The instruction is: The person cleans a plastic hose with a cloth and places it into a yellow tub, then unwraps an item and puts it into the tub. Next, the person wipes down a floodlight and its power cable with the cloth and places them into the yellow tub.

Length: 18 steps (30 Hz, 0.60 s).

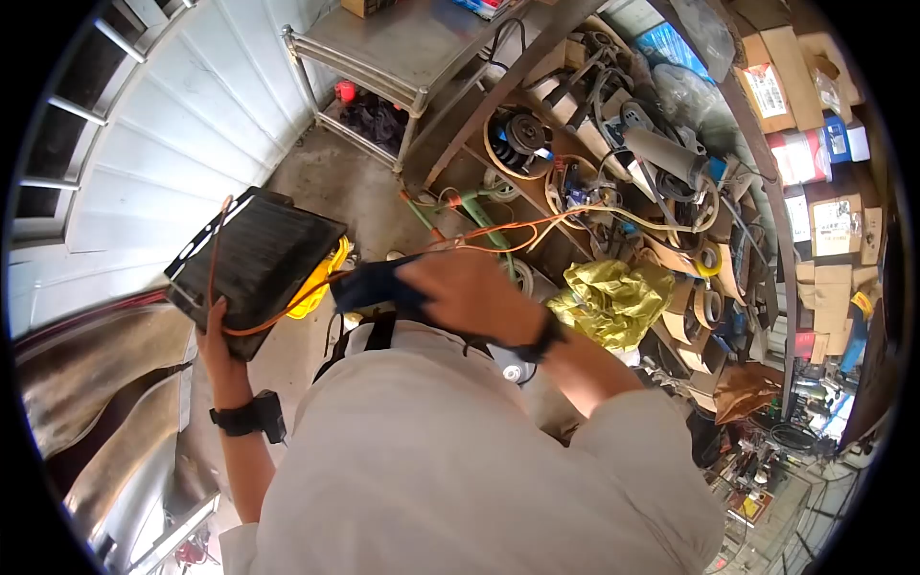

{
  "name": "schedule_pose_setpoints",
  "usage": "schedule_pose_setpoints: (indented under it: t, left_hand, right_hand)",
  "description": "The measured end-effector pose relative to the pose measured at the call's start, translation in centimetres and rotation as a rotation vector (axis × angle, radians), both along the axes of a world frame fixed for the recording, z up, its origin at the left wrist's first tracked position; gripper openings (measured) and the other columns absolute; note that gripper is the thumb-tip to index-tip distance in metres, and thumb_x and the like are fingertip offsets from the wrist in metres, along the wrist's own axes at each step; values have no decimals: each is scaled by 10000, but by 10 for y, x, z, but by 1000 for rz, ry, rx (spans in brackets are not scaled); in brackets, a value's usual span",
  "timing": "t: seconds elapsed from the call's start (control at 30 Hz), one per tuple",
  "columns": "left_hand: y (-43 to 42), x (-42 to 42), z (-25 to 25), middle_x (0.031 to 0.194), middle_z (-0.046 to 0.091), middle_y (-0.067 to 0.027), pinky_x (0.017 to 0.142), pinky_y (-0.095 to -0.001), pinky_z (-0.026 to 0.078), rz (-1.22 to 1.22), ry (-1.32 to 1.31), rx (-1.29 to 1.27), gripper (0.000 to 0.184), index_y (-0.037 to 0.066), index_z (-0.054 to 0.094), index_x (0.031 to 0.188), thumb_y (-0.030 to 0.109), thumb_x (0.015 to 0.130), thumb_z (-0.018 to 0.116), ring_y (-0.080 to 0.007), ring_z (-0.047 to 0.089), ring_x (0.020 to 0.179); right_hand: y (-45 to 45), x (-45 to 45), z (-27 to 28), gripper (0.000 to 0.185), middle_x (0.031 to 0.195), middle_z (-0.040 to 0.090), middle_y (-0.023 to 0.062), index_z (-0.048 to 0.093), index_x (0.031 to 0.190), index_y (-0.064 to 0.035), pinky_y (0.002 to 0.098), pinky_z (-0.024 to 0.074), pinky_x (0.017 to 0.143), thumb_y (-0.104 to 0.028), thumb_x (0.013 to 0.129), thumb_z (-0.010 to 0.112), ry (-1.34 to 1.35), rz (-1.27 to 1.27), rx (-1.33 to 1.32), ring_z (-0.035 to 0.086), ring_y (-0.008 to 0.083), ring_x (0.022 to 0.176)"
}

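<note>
Found black, ribbed rectangular panel (261,254) edge-pinched in nearer left hand (217,337), extending toward one o'clock; saw right hand (481,290) gripping dark-blue cloth (379,286).

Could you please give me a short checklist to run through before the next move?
1. Left hand on the black panel: ok, at its near edge.
2. Dark blue cloth in the right hand: ok.
3. Orange cord clear of the panel: not ok, it crosses the face.
4. Yellow object apart from the panel: cannot tell, partly hidden.
5. Panel face clean: cannot tell.
</note>
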State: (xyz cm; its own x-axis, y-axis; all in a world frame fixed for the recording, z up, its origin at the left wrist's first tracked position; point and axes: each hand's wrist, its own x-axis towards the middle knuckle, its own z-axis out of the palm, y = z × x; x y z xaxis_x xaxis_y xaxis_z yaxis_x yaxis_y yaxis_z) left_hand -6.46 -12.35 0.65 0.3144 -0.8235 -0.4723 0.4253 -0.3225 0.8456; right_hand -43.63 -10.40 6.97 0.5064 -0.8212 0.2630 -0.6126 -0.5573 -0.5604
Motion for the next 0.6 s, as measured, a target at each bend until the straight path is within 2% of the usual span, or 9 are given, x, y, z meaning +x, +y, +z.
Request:
schedule_pose_setpoints:
  t: [0.07,0.1,0.17,0.2,0.3,0.37,0.47,0.57,0.6]
  left_hand:
    - [2,20,-7,1152,587,-166,822,-370,543,7,18,9,495,-53,468,1254,78,806,635,-275,626,983]
    - [3,21,-2,1148,589,-166,823,-372,545,18,27,21,492,-54,471,1251,86,809,632,-279,625,988]
    - [4,22,17,1139,593,-168,827,-377,548,36,42,42,485,-55,475,1247,103,815,628,-288,624,996]
    - [4,24,21,1148,590,-184,837,-392,549,46,16,30,481,-61,476,1246,122,825,619,-299,623,1005]
    - [6,41,20,1173,579,-202,844,-409,548,34,80,22,496,-67,455,1264,127,833,608,-309,623,1008]
    - [6,37,36,1181,575,-213,847,-426,548,-32,74,3,489,-73,456,1261,148,846,591,-319,622,1015]
    - [7,22,61,1162,585,-210,839,-420,552,-28,51,18,479,-80,466,1248,164,852,581,-320,628,1000]
    - [7,33,53,1170,578,-215,830,-411,556,-61,14,23,492,-85,455,1256,163,850,579,-317,629,996]
    - [5,28,55,1169,577,-213,826,-404,556,-67,2,25,499,-88,453,1257,162,845,585,-313,629,991]
  right_hand:
    - [21,-53,10,290,879,658,124,633,967,-70,364,519,656,-86,685,697,56,-310,97,652,290,772]
    - [33,-76,2,224,860,658,91,658,917,-100,380,515,664,-202,727,718,85,-475,152,638,293,754]
    - [45,-117,-12,344,635,606,149,659,709,-37,345,473,553,-371,752,726,203,-711,350,606,304,575]
    - [46,-140,-28,402,574,606,114,670,694,-17,313,451,533,-409,768,718,150,-839,688,581,247,505]
    - [54,-212,-136,486,748,667,74,683,880,35,326,454,559,-445,802,693,-472,-1159,835,598,168,614]
    - [50,-245,-194,426,849,667,84,673,947,17,315,465,562,-383,803,704,-502,-1294,693,615,177,683]
    - [24,-289,-269,274,821,659,51,645,941,-23,302,468,602,-287,867,638,-348,-1635,801,595,179,641]
    - [14,-300,-265,270,851,651,68,641,922,-53,320,483,601,-318,879,606,-1337,-1304,885,589,201,649]
    - [11,-312,-280,265,868,648,74,631,894,-83,320,483,580,-343,888,582,-1425,-1335,901,587,193,652]
